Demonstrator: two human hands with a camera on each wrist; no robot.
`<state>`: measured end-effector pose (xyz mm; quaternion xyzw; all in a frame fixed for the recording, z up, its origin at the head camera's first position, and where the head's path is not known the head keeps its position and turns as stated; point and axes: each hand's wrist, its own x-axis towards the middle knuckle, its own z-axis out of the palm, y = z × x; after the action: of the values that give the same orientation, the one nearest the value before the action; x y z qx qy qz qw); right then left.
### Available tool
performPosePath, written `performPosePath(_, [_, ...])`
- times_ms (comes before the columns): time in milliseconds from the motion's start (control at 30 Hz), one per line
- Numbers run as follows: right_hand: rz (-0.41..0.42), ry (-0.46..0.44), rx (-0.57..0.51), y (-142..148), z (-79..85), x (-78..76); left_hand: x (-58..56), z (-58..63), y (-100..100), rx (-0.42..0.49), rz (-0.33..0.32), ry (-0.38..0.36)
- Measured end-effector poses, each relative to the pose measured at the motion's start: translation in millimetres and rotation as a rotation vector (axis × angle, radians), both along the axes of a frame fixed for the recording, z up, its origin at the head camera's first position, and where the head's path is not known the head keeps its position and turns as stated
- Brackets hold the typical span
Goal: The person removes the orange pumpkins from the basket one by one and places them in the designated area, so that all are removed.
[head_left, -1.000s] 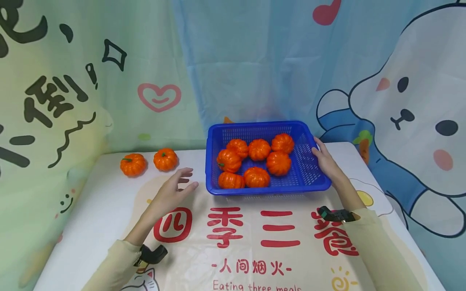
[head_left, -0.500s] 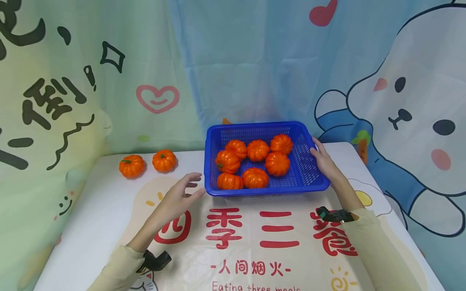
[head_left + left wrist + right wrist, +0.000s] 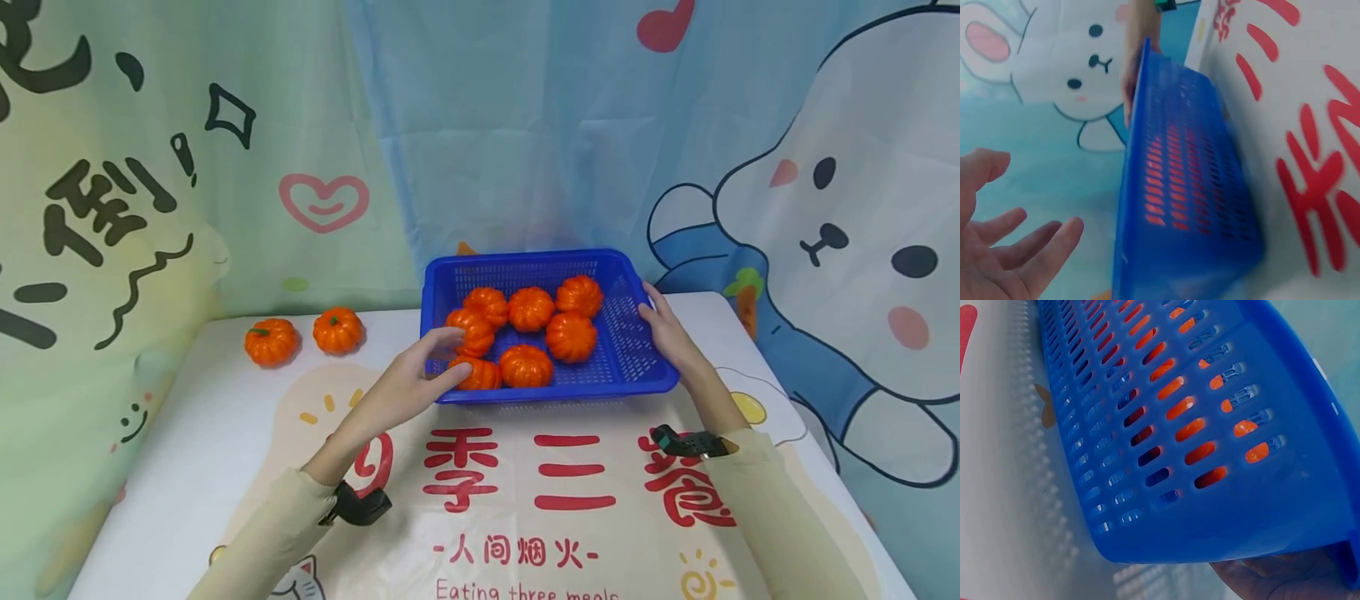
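Observation:
A blue plastic basket (image 3: pixel 555 392) with slotted walls holds several small orange pumpkins, one of them the front-left pumpkin (image 3: pixel 483 375). My right hand (image 3: pixel 671 333) grips the basket's right rim; part of the hand is hidden under the rim in the right wrist view. Over the basket's left rim reaches my left hand (image 3: pixel 416 375), its fingers spread apart above the front-left pumpkin. The left wrist view shows the left hand (image 3: pixel 1016 250) with nothing between fingers and thumb. Two more pumpkins sit on the table to the left, a green-stemmed pumpkin (image 3: pixel 272 342) and a second pumpkin (image 3: pixel 339 331).
The table (image 3: pixel 187 433) has a white and beige cover printed with red characters. Behind it hangs a curtain (image 3: pixel 480 125) with cartoon drawings, close to the basket's back edge. Each wrist wears a dark band, such as the left wristband (image 3: pixel 360 504).
My left hand has moved right, from beside the basket to over its left rim and the front-left pumpkin. The right hand, basket and pumpkins look unmoved.

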<state>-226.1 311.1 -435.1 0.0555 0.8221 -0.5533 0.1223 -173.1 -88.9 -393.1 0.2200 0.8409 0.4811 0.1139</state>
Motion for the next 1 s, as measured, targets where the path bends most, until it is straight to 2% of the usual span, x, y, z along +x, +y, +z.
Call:
performPosePath(133, [-0.001, -0.006, -0.007, -4, 7.5, 5.0, -11.3, 10.9, 22, -0.017, -0.067, 0.032])
performPosePath(233, [-0.003, -0.004, -0.011, -5, 9.1, 6.1, -26.4, 19.6, 39, -0.043, -0.116, 0.049])
performPosePath(333, [-0.005, -0.003, -0.009, -6, 9.9, 6.3, -50.3, 27.2, 57, -0.110, -0.142, 0.072])
performPosePath(467, [-0.008, -0.004, -0.010, -6, 10.7, 6.9, -93.6, 29.4, 84, -0.222, -0.159, 0.086])
performPosePath(600, [-0.008, -0.016, -0.015, -5, 3.5, 3.3, -134.3, 20.0, 105, -0.319, -0.193, 0.036])
performPosePath(633, [-0.008, -0.019, -0.016, -4, -0.2, 1.4, -142.1, 16.3, 110, -0.335, -0.203, 0.018])
performPosePath(700, [-0.005, -0.020, -0.010, 0, -8.8, -2.8, -153.4, 8.9, 116, -0.313, -0.212, -0.049])
performPosePath(867, [0.000, 0.008, 0.001, 9, -24.8, -11.0, -166.6, -10.1, 122, -0.166, -0.168, -0.230])
performPosePath(933, [-0.004, 0.016, 0.002, 11, -26.4, -12.0, -169.2, -17.0, 123, -0.155, -0.146, -0.243])
performPosePath(1000, [-0.008, 0.021, 0.006, 12, -26.2, -11.8, -170.0, -22.5, 124, -0.191, -0.128, -0.216])
